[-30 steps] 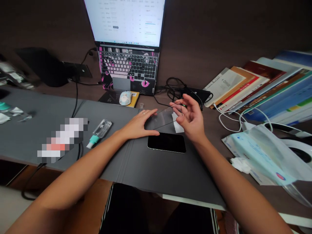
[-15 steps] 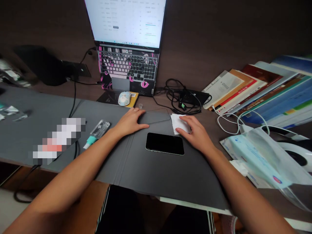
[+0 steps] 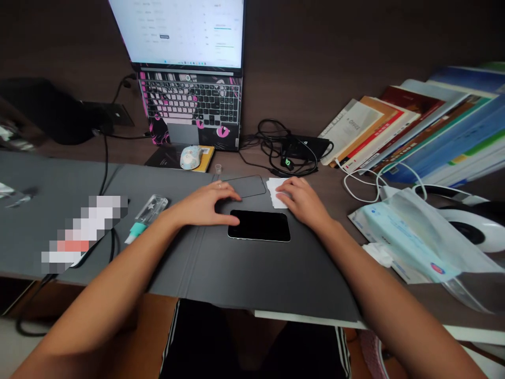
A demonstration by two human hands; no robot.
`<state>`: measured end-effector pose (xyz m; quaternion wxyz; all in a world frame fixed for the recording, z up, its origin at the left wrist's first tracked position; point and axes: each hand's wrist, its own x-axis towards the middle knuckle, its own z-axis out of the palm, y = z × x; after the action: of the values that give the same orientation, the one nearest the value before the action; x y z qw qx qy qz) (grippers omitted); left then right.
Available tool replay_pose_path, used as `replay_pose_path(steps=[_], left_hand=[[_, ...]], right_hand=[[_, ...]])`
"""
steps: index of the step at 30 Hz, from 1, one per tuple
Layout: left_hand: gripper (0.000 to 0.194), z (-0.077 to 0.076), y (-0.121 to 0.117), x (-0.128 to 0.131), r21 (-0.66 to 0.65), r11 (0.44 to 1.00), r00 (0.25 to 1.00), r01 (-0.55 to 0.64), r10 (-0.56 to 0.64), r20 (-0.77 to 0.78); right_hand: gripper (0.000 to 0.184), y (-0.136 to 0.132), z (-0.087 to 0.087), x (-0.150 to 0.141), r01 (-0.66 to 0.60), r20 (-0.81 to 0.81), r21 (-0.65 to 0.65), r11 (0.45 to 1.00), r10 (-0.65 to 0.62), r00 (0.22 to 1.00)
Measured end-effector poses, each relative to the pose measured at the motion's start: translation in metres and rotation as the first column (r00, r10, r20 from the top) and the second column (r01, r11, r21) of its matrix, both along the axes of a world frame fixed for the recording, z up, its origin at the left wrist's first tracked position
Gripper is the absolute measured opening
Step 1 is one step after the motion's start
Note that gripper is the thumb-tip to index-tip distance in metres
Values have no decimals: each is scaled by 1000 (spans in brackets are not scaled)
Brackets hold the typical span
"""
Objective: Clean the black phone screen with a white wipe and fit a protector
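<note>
A smartphone [image 3: 260, 226] with a black screen lies face up on the grey desk mat. My left hand [image 3: 207, 204] is at its left end, thumb over the screen's edge and fingers apart, holding nothing. Whether the thumb touches the glass I cannot tell. Behind the phone, a clear screen protector [image 3: 246, 186] with a dark border lies flat, its left end partly behind my left fingers. My right hand [image 3: 305, 200] has its fingers and thumb drawn in on the right side of a folded white tissue [image 3: 275, 195], which rests on the mat.
A spray bottle [image 3: 150, 210] and a blurred-out object [image 3: 84, 231] lie left. Behind stand a laptop [image 3: 189, 105], a mouse [image 3: 191, 157] and coiled cables [image 3: 290, 152]. Books [image 3: 394, 131], a wipes pack [image 3: 402, 237] and headphones [image 3: 465, 226] are on the right.
My left hand has come off the screen protector and moved nearer, to the phone's left end. My right fingers have drawn closer together on the tissue. The view has shifted slightly.
</note>
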<state>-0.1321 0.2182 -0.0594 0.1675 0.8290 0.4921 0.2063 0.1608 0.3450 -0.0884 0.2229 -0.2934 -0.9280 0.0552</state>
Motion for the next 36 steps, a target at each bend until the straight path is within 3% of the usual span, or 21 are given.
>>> replay_pose_path(steps=[3,7,12,15,18,24,30,36], left_hand=[[69,6,-9,2,-114,993,997,14,-22,-69],[85,4,-13,-3,-141,989,984,-44,18,-179],[66,4,-13,0,-159,987,986,-33,6,-165],[60,6,-13,4,-187,982,988,-30,0,-157],[60,6,-12,4,-199,979,988,-35,4,-153],[63,4,-10,3,-218,975,991,-29,0,-134],[65,9,-12,4,-209,977,992,-53,28,-120],[54,4,-9,-1,-79,993,996,-92,92,0]], right_hand=[[27,3,-1,-4,0,10,-8,1000,0,1000],[28,4,0,-7,5,14,-10,1000,-5,1000],[27,-10,16,-6,-12,-29,-11,1000,12,1000],[25,-30,24,-11,-166,-57,-65,984,162,985],[25,-46,23,-19,-317,1,-158,935,321,947],[28,-51,14,-23,-377,27,-157,913,386,922],[50,-64,22,-33,-416,174,-116,902,431,886],[69,-73,25,-43,-484,201,-181,856,514,834]])
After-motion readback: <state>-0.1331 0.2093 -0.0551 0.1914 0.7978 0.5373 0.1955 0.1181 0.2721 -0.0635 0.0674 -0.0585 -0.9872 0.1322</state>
